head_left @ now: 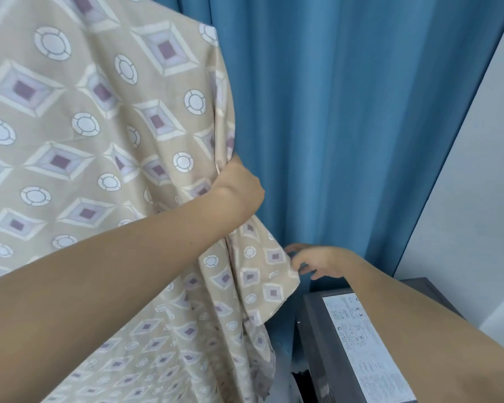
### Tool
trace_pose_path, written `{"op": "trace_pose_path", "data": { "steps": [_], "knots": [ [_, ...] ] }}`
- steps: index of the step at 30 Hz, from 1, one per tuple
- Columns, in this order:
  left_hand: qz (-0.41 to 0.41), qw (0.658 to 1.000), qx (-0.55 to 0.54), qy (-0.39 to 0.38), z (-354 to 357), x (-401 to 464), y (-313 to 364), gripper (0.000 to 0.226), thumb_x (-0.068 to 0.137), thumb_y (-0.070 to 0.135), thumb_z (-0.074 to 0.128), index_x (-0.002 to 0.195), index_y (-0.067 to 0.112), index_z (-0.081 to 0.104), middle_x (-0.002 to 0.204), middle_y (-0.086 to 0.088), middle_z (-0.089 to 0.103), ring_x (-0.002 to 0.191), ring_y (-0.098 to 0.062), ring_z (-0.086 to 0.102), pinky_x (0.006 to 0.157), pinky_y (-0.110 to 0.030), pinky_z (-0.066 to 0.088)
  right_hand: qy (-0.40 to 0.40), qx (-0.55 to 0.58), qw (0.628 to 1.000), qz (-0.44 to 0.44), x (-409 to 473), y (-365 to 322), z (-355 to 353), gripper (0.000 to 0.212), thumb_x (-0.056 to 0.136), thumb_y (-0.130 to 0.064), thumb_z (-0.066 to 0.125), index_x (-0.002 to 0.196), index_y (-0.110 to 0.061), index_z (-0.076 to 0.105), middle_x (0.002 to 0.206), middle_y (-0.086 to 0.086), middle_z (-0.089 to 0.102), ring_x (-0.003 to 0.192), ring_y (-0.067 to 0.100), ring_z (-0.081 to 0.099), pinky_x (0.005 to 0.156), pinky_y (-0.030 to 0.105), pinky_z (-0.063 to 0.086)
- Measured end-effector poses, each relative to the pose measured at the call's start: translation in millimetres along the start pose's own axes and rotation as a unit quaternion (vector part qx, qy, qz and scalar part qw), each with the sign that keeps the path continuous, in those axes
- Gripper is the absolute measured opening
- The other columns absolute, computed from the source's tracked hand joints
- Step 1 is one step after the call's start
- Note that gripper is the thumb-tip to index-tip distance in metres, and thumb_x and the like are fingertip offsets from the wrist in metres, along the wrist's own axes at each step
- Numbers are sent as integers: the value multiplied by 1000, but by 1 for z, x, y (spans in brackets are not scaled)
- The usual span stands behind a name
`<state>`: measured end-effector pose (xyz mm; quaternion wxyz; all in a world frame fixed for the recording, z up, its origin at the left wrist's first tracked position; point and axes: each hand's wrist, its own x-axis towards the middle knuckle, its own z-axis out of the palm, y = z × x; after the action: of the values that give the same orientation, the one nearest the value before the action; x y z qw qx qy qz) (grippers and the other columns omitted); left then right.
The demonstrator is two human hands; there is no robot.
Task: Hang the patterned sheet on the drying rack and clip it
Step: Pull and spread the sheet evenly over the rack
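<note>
A blue curtain [346, 126] fills the centre; pale wall [483, 170] at right; grey, perhaps metal, cabinet [317, 344] lower right.

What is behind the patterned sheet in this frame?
To the right of the patterned sheet, a blue curtain hangs behind it. The left hand grips the sheet's edge. Whatever is directly behind the sheet, including any drying rack, is covered.
</note>
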<state>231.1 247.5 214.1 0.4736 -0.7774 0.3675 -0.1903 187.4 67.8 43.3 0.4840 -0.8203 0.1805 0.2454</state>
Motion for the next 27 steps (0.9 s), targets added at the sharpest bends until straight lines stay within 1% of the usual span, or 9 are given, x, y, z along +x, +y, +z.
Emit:
{"op": "trace_pose_path", "data": {
  "steps": [2, 5, 8, 11, 14, 18, 22, 24, 27],
  "knots": [
    [17, 998, -53, 37, -3, 1, -5, 21, 89, 1, 47, 92, 18, 60, 101, -1, 66, 95, -24, 62, 87, -37, 37, -31, 158, 987, 15, 0, 15, -2, 47, 71, -17, 54, 118, -18, 61, 116, 5, 65, 101, 26, 63, 101, 50, 45],
    [63, 975, -18, 214, 1, 9, -11, 25, 86, 2, 42, 95, 14, 62, 95, -4, 61, 87, -25, 58, 70, -34, 37, -80, 397, 913, 47, -3, 30, -5, 45, 89, -42, 43, 113, -7, 60, 105, 18, 65, 87, 34, 65, 82, 43, 52],
    [90, 938, 52, 331, 2, 15, -11, 30, 82, 2, 34, 81, 16, 61, 79, -2, 53, 72, -23, 52, 64, -34, 38, -76, 443, 890, 74, -4, 35, -20, 63, 82, -78, 34, 80, -19, 56, 83, 5, 54, 65, 19, 41, 68, 32, 39],
    [95, 919, 75, 376, -5, 23, -7, 29, 84, 1, 34, 79, 16, 58, 81, -2, 50, 73, -23, 48, 67, -34, 39, -25, 390, 918, 71, -20, 32, -42, 37, 88, -53, 51, 72, -20, 56, 72, 0, 57, 62, 16, 46, 63, 28, 37],
    [93, 904, 63, 413, -9, 31, -4, 20, 85, 3, 43, 81, 16, 58, 82, -2, 49, 75, -24, 47, 70, -34, 40, 83, 399, 912, 39, -38, 27, -68, 11, 90, -26, 57, 85, -17, 61, 71, 0, 62, 68, 16, 54, 64, 26, 40],
    [59, 932, 7, 358, -18, 37, -12, 26, 90, 28, 39, 97, 15, 60, 94, -4, 50, 87, -26, 48, 86, -39, 40, 181, 478, 858, -44, -65, 31, -98, 9, 89, -24, 54, 89, -15, 58, 80, 2, 61, 74, 19, 57, 68, 30, 44],
    [-29, 972, -85, 218, -30, 37, -28, 84, 80, 81, 13, 120, 18, 50, 114, -9, 57, 105, -29, 52, 105, -51, 26, 197, 599, 747, -211, -92, 36, -123, 12, 87, -27, 52, 85, -16, 58, 84, 4, 65, 76, 24, 62, 76, 34, 48],
    [-88, 974, -75, 194, -38, 40, -37, 84, 84, 78, 8, 127, 18, 49, 121, -11, 58, 113, -31, 52, 108, -54, 20, 212, 633, 695, -267, -104, 36, -133, 14, 89, -28, 53, 82, -16, 58, 82, 3, 65, 75, 22, 64, 76, 32, 50],
    [-138, 980, -74, 125, -53, 41, -49, 46, 94, 48, 31, 119, 17, 54, 111, -5, 62, 103, -26, 57, 97, -43, 29, 200, 597, 718, -297, -122, 32, -143, 22, 95, -28, 52, 86, -11, 62, 91, 6, 72, 84, 24, 70, 74, 34, 57]
  ]
}}
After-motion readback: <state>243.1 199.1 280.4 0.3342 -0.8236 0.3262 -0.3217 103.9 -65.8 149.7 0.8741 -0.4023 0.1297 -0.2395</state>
